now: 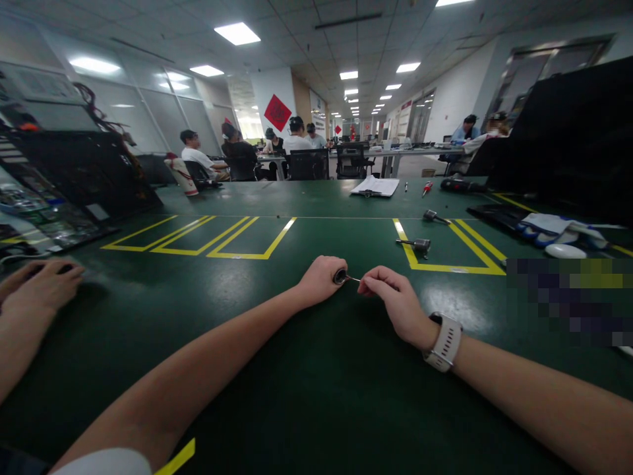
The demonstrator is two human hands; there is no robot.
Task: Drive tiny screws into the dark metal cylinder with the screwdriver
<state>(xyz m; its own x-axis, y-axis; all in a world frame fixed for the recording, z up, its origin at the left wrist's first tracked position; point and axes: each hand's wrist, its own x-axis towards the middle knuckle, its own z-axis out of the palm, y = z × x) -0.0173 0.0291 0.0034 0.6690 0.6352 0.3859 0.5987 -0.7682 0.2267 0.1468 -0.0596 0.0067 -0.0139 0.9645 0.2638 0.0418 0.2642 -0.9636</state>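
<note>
My left hand (pixel 321 278) rests on the green table (pixel 277 369), curled into a fist around a small dark round part (pixel 339 276). My right hand (pixel 393 300), with a white watch on its wrist, pinches a thin metal pin (pixel 353 279) whose tip meets the round part. The two hands are almost touching at the middle of the table.
Another person's hand (pixel 42 284) lies on the table at the far left. Two small metal tools (pixel 416 245) lie inside yellow tape lines. A clipboard with paper (pixel 374 187), gloves (pixel 548 227), open black machines at both sides and seated people at the back.
</note>
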